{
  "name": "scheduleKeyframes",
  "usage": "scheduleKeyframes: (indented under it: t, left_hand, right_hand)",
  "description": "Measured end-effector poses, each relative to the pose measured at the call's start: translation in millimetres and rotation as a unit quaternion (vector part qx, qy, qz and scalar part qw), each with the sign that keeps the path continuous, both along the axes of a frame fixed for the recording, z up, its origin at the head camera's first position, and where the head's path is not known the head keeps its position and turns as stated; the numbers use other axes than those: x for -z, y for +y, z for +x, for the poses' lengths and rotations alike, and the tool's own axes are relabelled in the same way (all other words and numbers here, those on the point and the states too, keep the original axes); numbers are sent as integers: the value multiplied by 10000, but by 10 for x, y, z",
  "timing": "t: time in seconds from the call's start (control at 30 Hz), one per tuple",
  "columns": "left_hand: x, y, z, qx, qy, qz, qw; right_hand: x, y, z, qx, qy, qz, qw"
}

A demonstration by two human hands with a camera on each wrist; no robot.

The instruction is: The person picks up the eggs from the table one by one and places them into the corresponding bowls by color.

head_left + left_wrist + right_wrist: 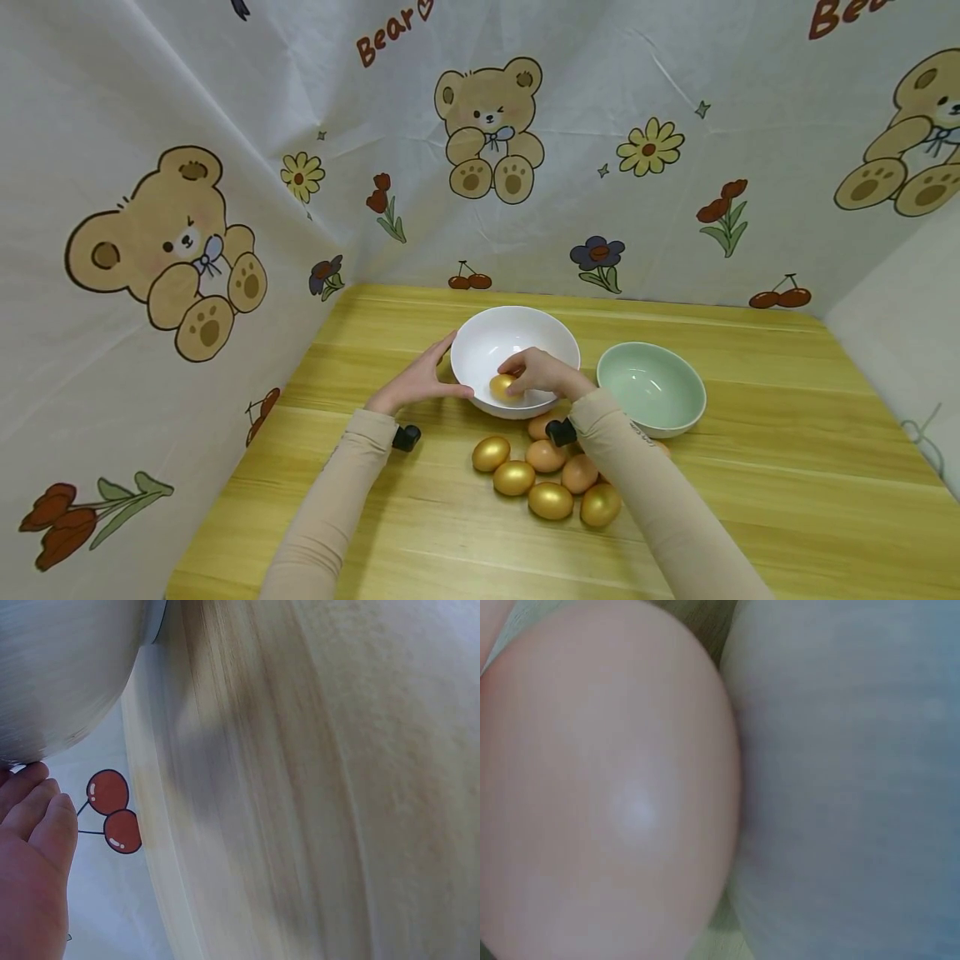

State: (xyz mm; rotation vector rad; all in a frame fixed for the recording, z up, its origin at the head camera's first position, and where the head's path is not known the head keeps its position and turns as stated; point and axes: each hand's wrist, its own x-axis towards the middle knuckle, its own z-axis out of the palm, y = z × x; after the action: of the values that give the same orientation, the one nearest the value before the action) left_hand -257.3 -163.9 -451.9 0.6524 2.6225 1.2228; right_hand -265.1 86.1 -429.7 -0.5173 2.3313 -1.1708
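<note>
My right hand reaches into the white bowl and pinches a golden egg low inside it. At the bowl's left side, my left hand is spread, thumb at the front rim and fingers along the outer wall. The left wrist view has its fairly straight fingers right at the bowl's underside. In front of the bowl lie several golden eggs and brown eggs, partly hidden by my right forearm. One brown egg fills much of the right wrist view, close to a pale curved surface.
A green bowl stands right of the white one, its inside bare where visible. Both bowls and the eggs are on a wooden table. A bear-print cloth hangs behind and to the left.
</note>
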Motion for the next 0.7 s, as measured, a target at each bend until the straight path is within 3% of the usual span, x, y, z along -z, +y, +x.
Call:
scheduleKeyframes:
  t: [0.37,0.7]
  left_hand:
    - [12,0,-13,-4,-52,-48,10000]
    - [1,11,-3,-12,-100,-48,9999]
  right_hand:
    - [1,-6,-1,219,-93,-365,9991]
    - [-2,13,4,878,247,-958,9912]
